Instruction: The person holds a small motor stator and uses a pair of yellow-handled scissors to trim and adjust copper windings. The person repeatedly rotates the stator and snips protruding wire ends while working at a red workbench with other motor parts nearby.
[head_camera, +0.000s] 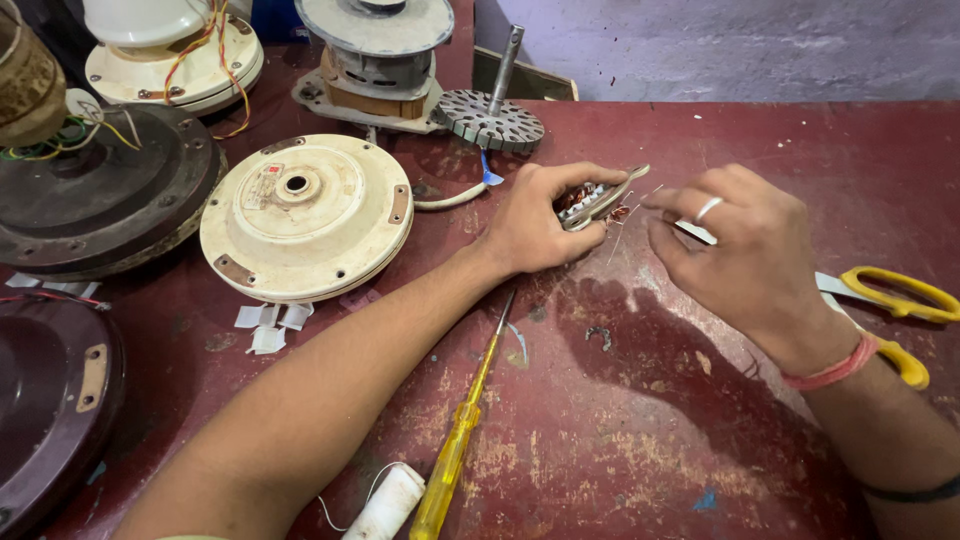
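small red-and-white label (264, 186) on cream round motor cover (306, 216)

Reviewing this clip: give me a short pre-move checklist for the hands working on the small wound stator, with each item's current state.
1. Left hand grips the small stator: ok, fingers wrap it, held above the red table.
2. Right hand pinches the thin wire: cannot tell, the wire is too fine to confirm at the fingertips.
3. Copper windings visible: ok, reddish coils show between the left fingers.
4. Scissors within reach: ok, yellow handles lie beside the right wrist.
5. Yellow screwdriver apart from both hands: ok, it lies under the left forearm, untouched.
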